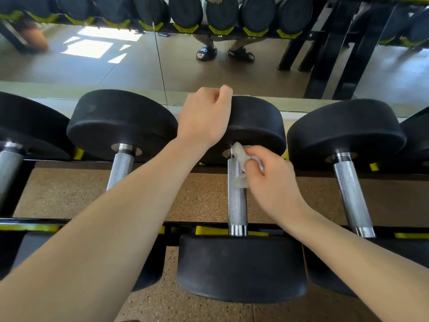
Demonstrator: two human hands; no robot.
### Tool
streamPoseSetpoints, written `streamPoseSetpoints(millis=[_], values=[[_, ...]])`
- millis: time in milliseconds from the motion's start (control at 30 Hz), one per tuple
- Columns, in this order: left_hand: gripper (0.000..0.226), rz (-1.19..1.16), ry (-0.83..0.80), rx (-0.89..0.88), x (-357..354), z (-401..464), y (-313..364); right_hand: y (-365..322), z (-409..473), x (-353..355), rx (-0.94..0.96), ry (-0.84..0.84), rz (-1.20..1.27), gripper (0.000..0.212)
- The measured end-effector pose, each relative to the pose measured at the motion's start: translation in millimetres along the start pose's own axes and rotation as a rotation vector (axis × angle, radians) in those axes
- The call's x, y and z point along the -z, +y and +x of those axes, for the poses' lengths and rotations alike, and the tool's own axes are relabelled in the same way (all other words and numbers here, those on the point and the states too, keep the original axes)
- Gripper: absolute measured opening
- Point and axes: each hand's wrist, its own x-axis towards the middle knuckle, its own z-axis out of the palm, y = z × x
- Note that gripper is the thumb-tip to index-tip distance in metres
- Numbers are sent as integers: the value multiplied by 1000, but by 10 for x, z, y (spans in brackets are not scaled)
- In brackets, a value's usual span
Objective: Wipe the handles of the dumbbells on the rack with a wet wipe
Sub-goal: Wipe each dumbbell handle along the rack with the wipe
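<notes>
On the rack [255, 230] before me, my left hand [204, 117] grips the top of the middle dumbbell's far head [257, 126], fingers curled over its edge; my right hand [271, 175] pinches the crumpled wet wipe [239, 156] against the far end of its knurled handle [236, 205], just below the head

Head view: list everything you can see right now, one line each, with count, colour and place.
dumbbells: four clear, black heads, silver handles, side by side on the rack; part of another at the right edge
rack: one, black rails with yellow cradles, under the dumbbells
wet wipe: one, white, on the far end of the middle handle
mirror: one, behind the rack, reflecting dumbbells and sandalled feet
floor: brown speckled, below the rack
left hand: grips the far head of the middle dumbbell
right hand: pinches the wet wipe
</notes>
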Motion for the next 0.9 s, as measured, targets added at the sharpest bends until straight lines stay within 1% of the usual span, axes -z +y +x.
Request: streamPoseSetpoints(millis=[67, 133, 167, 200, 267, 300, 367, 433, 500, 600, 633, 700, 733, 800, 867, 900], values=[[51, 0, 0, 1, 2, 5, -2, -4, 17, -3, -126, 19, 51, 21], [51, 1, 0, 4, 7, 14, -5, 33, 61, -46, -328, -47, 103, 22], [51, 0, -2, 5, 5, 15, -6, 63, 89, -60, -460, -111, 215, 25], [51, 0, -4, 3, 4, 14, -5, 73, 122, -58, -576, -174, 383, 27], [51, -1, -4, 2, -5, 8, -7, 94, 195, -25, -711, -266, 673, 24], [51, -1, -6, 0, -9, 9, -13, 108, 219, -4, -756, -305, 740, 24], [50, -6, -12, -4, -18, 10, -20, 130, 192, 18, -837, -381, 768, 26], [50, -7, -10, -7, -13, 18, -24, 143, 110, -6, -902, -455, 716, 30], [50, -9, -11, -10, -14, 19, -31, 126, -11, 13, -934, -540, 654, 33], [51, -10, -9, -13, -18, 14, -30, 61, -112, 157, -834, -646, 422, 26], [52, -8, -5, -12, -16, 15, -28, 40, -103, 215, -774, -662, 320, 24], [51, -4, 1, -9, -14, 20, -24, 17, -24, 276, -680, -603, 214, 23], [51, -3, 3, -10, -11, 17, -17, -2, 22, 276, -665, -552, 243, 23], [50, 9, 4, -10, -10, 8, -2, -32, 83, 209, -705, -495, 378, 19], [49, 13, 3, -9, -16, 9, -8, -15, 55, 156, -764, -536, 474, 19], [49, 10, 1, -11, -19, 13, -14, 24, 8, 166, -774, -582, 480, 20]])
